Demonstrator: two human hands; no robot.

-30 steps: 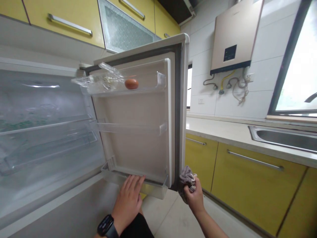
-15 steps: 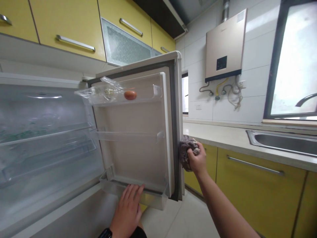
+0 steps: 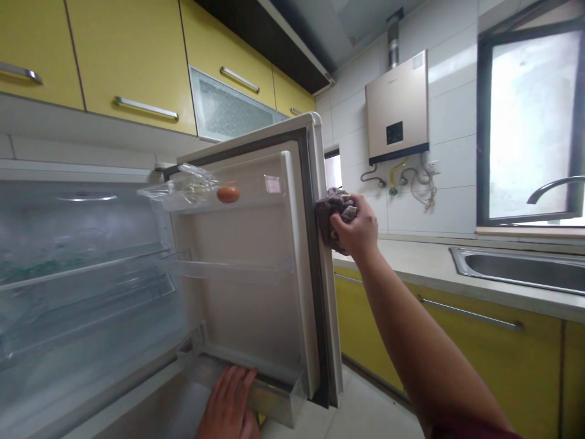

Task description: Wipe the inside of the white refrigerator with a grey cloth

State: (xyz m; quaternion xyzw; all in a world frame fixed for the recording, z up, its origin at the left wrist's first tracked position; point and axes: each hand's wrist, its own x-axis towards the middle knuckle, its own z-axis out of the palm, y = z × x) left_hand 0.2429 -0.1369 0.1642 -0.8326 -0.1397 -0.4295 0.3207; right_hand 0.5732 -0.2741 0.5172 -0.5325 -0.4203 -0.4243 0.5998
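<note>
My right hand [image 3: 359, 228] is closed round a crumpled grey-brown cloth [image 3: 333, 222], which presses against the outer edge of the open fridge door [image 3: 325, 292] at upper-middle height. My left hand [image 3: 230, 402] is at the low clear door bin [image 3: 278, 399], its fingers hooked over the bin's front wall and the thumb side partly hidden. In the top door shelf sit a round orange-red item [image 3: 228, 194] and a clear plastic bag [image 3: 189, 183] with something pale inside. The middle door shelf [image 3: 228, 271] holds nothing visible.
To the left is the fridge interior [image 3: 91, 317] with clear shelves and green things on one. Yellow wall cabinets [image 3: 132, 55] hang above. On the right are a counter [image 3: 406, 259], a steel sink [image 3: 525, 268], and a water heater [image 3: 397, 107] on the wall.
My right hand has slid the cloth up along the door's edge. My left hand stays at the low bin. The whole view has tilted slightly upward.
</note>
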